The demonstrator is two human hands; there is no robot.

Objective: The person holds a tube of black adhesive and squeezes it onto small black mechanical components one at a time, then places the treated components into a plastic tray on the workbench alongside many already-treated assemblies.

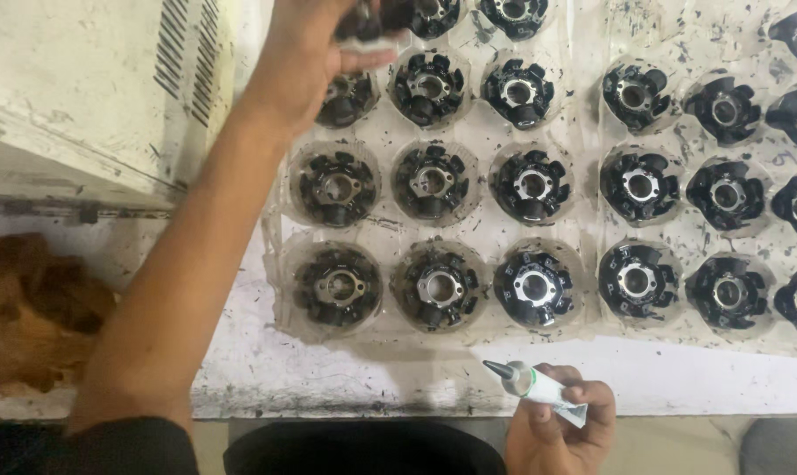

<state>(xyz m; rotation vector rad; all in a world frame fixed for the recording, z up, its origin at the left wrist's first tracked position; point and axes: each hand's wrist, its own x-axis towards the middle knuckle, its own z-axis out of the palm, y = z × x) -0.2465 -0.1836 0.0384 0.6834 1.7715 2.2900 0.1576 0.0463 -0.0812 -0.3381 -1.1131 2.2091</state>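
Work surface: scuffed white bench [346,369] carrying clear moulded trays [583,132], each pocket seating a black round part with a metal centre; grimy white cabinet [73,97] at far left. Left hand [306,53] closed around one black part [372,18] above the tray's top row. Right hand [561,431] at the bench's near edge grips a small white tube [535,384], nozzle pointing left.
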